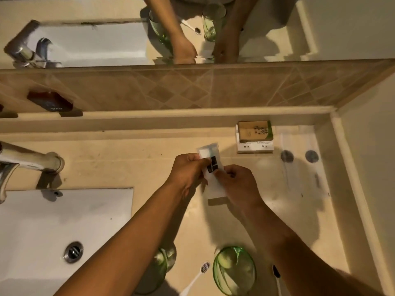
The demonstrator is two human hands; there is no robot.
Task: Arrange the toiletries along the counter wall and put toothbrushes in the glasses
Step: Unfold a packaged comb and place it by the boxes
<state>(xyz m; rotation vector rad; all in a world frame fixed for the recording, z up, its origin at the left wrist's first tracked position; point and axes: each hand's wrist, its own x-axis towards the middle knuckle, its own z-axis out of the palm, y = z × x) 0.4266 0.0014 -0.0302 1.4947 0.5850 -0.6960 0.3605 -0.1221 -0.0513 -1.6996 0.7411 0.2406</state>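
Two green glasses (234, 270) at 6 o'clock hold nothing; toothbrush (195, 278) lies between. Left hand (188, 170) and right hand (237, 184) both pinch a white packet (210, 161).

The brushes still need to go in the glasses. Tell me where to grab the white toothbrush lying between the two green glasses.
Grip the white toothbrush by its handle, just below the head, coming from above. It lies flat, head pointing toward the wall, between the left glass and the right glass; its lower handle runs out of view. Both hands now hold the sachet.
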